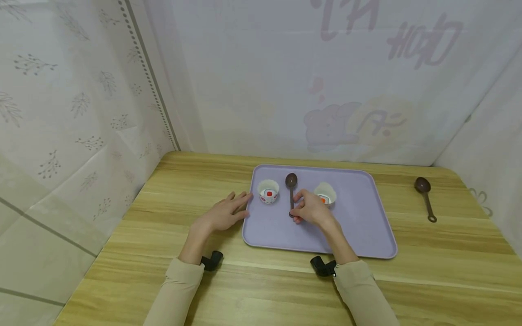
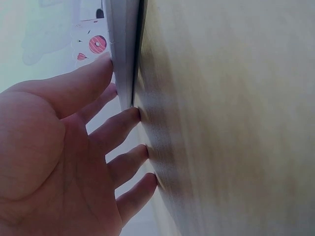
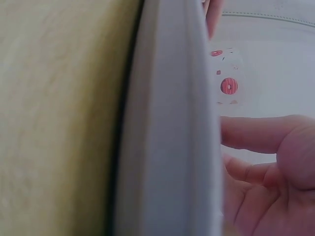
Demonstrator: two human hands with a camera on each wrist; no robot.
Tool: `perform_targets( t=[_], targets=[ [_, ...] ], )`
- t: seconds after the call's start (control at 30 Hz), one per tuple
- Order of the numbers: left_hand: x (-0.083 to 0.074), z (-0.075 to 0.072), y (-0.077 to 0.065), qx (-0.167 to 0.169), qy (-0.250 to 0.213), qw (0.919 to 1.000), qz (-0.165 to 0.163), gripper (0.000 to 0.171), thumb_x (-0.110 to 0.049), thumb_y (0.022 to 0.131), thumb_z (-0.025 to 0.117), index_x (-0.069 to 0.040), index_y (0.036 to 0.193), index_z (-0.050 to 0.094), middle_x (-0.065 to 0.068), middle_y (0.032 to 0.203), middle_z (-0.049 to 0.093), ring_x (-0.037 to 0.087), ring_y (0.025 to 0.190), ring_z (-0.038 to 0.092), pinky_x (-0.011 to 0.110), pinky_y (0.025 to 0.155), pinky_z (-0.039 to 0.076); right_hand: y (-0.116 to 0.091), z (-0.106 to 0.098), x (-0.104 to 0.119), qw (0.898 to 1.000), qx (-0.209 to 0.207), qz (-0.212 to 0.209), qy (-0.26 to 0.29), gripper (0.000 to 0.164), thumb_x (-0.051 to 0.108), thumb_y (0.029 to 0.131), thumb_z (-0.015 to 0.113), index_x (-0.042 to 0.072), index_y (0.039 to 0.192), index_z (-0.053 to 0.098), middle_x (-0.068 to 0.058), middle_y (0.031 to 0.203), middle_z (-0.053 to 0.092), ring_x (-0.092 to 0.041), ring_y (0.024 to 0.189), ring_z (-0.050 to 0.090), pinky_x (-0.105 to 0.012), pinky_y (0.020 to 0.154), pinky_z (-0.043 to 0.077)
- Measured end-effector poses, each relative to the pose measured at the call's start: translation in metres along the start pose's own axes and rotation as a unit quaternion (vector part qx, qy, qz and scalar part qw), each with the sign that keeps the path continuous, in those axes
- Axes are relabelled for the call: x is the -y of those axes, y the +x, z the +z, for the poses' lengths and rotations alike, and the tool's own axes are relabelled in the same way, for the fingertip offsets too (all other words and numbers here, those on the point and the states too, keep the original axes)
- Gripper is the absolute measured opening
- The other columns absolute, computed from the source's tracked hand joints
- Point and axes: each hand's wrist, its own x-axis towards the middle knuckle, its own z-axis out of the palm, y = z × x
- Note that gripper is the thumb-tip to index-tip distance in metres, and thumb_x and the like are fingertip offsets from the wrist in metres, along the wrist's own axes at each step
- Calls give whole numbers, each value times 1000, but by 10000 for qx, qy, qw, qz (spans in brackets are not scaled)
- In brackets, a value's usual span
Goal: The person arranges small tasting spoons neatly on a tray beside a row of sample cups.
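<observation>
A lavender tray (image 1: 359, 235) lies on the wooden table. On it, a brown measuring spoon (image 1: 291, 180) rests with its bowl toward the back. My right hand (image 1: 314, 209) is at the handle's lower end, thumb and fingers curled in close about it; the tray rim hides the fingertips in the right wrist view. A small white cup with a red print (image 1: 268, 192) stands left of the spoon, and a second white cup (image 1: 326, 192) stands behind my right hand, partly covered. My left hand (image 1: 222, 214) has its fingers spread at the tray's left edge, holding nothing.
A second brown spoon (image 1: 423, 186) lies on the table (image 1: 456, 262) to the right of the tray, its handle toward the front. A pale printed curtain (image 1: 244, 90) hangs along the table's back edge, with similar cloth at both sides.
</observation>
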Motion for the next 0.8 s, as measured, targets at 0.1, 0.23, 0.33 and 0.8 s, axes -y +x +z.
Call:
perform_targets(
  t=[0.1, 0.23, 0.33, 0.8],
  targets=[
    [-1, -1, 0, 12, -17, 10000, 1, 59, -28, 106, 52, -13, 160, 32, 14, 164, 26, 48, 150, 12, 67, 117, 14, -1, -1, 0, 9999, 12, -20, -127, 30, 0, 91, 72, -5, 115, 55, -10, 77, 68, -16, 58, 68, -30, 64, 57],
    [-1, -1, 0, 26, -21, 10000, 1, 59, -28, 107, 52, -13, 160, 32, 14, 164, 26, 48, 150, 12, 67, 117, 14, -1, -2, -1, 9997, 15, -72, -254, 28, 1, 91, 72, -5, 114, 55, -10, 74, 67, -16, 57, 67, -30, 61, 55],
    [-2, -1, 0, 32, -9, 10000, 2, 59, -28, 107, 52, -13, 160, 32, 14, 164, 26, 48, 150, 12, 67, 117, 14, -1, -2, 0, 9992, 0, -119, -392, 28, 1, 91, 72, -5, 113, 55, -10, 71, 66, -16, 56, 66, -29, 59, 54],
    [-1, 0, 1, 4, 15, 10000, -23, 59, -28, 106, 53, -14, 160, 32, 12, 165, 25, 47, 150, 12, 67, 117, 13, -2, 0, 2, 9963, 86, -117, -852, 30, 4, 92, 73, -3, 114, 56, -8, 68, 65, -17, 56, 65, -30, 57, 54]
  ],
)
